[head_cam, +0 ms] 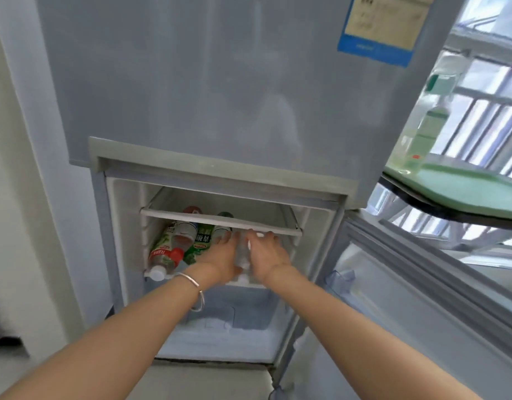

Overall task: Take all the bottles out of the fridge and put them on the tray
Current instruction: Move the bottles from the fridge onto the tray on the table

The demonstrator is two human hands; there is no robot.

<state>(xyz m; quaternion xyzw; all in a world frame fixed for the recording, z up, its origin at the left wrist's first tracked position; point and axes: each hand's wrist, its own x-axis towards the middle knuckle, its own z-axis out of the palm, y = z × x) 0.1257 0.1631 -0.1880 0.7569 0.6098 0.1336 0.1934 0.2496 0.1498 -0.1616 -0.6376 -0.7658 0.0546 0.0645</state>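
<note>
The fridge's lower compartment stands open. On its middle shelf lie several bottles: a red-capped bottle with a white bottom, a green-labelled bottle and a white-labelled one. A clear bottle lies between my two hands. My left hand presses its left side and my right hand its right side, fingers reaching under the upper shelf. At the right, a green tray carries one upright clear bottle with a green label.
The fridge door hangs open to the right, with a clear door bin. A white shelf edge sits just above my fingers. The closed upper door fills the top. A drawer lies below the shelf.
</note>
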